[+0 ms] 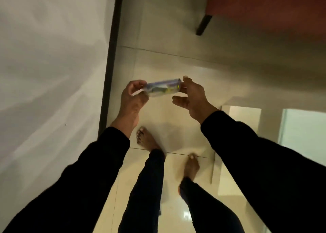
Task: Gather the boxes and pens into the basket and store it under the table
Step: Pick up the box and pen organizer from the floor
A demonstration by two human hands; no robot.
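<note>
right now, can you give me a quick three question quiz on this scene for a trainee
1. True or false: the small box is lying on the floor.
2. Which hand grips the box's left end? A) left hand B) right hand C) neither
3. Fill in: the person stands barefoot on the pale tiled ____.

Key:
1. False; it is held in the air between both hands.
2. A; the left hand's fingers pinch that end, and the right hand holds the other end.
3. Floor. No basket shows in this view.
</note>
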